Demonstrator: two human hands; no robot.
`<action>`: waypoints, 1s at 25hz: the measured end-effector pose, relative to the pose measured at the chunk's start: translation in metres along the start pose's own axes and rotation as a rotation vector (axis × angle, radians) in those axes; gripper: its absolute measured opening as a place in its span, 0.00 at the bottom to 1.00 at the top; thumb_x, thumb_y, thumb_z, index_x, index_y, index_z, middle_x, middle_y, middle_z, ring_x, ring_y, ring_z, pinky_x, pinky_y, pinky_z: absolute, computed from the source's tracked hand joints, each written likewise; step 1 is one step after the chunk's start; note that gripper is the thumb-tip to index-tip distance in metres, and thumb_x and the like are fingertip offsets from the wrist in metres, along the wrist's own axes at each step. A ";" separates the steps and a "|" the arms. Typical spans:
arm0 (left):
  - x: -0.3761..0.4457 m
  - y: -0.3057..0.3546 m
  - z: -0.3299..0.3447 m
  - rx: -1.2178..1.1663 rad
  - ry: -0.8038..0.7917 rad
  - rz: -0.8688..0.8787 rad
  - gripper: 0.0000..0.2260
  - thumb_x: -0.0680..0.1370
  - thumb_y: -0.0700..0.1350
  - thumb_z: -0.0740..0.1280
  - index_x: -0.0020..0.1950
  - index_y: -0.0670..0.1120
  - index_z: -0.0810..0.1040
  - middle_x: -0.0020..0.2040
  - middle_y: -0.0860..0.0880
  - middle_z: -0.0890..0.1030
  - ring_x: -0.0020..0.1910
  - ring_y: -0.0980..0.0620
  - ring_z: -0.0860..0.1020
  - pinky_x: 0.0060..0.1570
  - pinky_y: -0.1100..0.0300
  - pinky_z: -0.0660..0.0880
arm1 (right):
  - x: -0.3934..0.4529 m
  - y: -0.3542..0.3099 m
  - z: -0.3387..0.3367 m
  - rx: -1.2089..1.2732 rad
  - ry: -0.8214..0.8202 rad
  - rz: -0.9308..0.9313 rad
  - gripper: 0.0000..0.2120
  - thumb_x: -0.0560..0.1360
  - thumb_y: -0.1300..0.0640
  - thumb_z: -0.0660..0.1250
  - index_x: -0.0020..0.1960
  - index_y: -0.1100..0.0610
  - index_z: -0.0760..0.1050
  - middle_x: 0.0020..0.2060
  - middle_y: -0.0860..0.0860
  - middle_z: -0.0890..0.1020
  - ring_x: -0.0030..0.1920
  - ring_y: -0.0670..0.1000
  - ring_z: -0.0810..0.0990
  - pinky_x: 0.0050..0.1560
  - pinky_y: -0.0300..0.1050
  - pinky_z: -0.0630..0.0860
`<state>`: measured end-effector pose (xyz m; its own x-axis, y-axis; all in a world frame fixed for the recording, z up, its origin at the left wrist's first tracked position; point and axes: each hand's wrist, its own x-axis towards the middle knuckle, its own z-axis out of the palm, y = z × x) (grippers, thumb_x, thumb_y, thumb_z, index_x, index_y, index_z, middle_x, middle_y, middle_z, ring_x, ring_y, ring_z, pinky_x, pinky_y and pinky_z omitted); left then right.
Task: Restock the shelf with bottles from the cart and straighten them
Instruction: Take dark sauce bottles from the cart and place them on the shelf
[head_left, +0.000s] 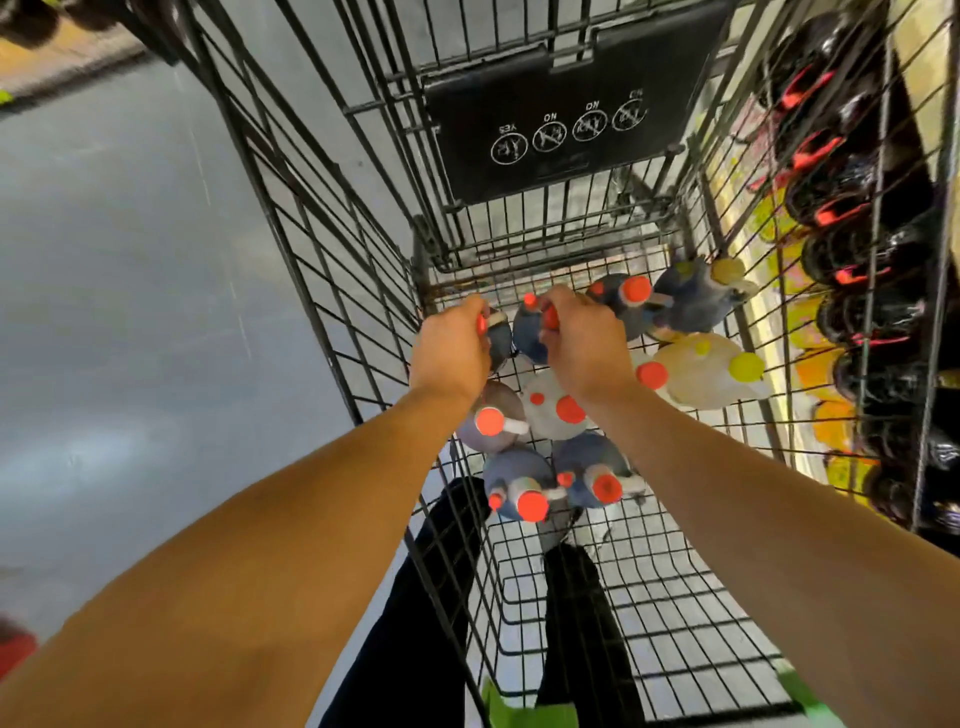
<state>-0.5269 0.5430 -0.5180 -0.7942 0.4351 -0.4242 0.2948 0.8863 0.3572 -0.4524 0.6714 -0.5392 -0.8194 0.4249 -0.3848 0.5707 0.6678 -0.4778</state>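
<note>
Both my arms reach down into a black wire cart (322, 291). My left hand (451, 349) grips the red-capped neck of a dark bottle (500, 339) near the cart's far end. Right beside it, my right hand (581, 347) grips the red cap of a second dark bottle (529, 332). Several more bottles stand around them: dark ones with red caps (519, 486), a pale one with a red cap (550, 410) and a pale one with a yellow cap (711, 371). The shelf (862, 291) on the right holds rows of dark bottles with red labels.
The cart's folded black child seat flap (561, 124) stands at its far end. Grey floor (130, 260) lies to the left. My dark trouser legs (415, 623) show through the cart's wire bottom. Orange and yellow items (826, 415) sit low on the shelf.
</note>
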 end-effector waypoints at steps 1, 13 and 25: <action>-0.003 0.001 -0.005 -0.024 0.022 -0.016 0.11 0.75 0.37 0.64 0.56 0.46 0.75 0.48 0.40 0.81 0.48 0.38 0.78 0.41 0.53 0.72 | -0.004 -0.002 -0.005 0.017 0.019 -0.008 0.14 0.74 0.63 0.65 0.59 0.57 0.71 0.50 0.58 0.80 0.51 0.62 0.80 0.44 0.51 0.75; -0.125 0.046 -0.143 -0.198 0.329 0.191 0.09 0.74 0.39 0.67 0.52 0.50 0.76 0.46 0.49 0.81 0.46 0.47 0.78 0.47 0.59 0.73 | -0.135 -0.036 -0.178 0.253 0.360 -0.189 0.13 0.71 0.63 0.67 0.54 0.53 0.75 0.48 0.51 0.82 0.49 0.54 0.78 0.48 0.45 0.71; -0.270 0.102 -0.192 -0.194 0.356 0.407 0.12 0.72 0.40 0.71 0.53 0.50 0.77 0.49 0.52 0.78 0.48 0.51 0.74 0.48 0.59 0.70 | -0.298 -0.007 -0.278 0.254 0.556 -0.258 0.13 0.69 0.63 0.69 0.51 0.52 0.74 0.42 0.49 0.79 0.44 0.53 0.76 0.45 0.46 0.71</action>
<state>-0.3844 0.4857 -0.2076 -0.7769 0.6253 0.0738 0.5380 0.5985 0.5936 -0.2273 0.7104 -0.2019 -0.7986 0.5681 0.1989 0.2918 0.6544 -0.6976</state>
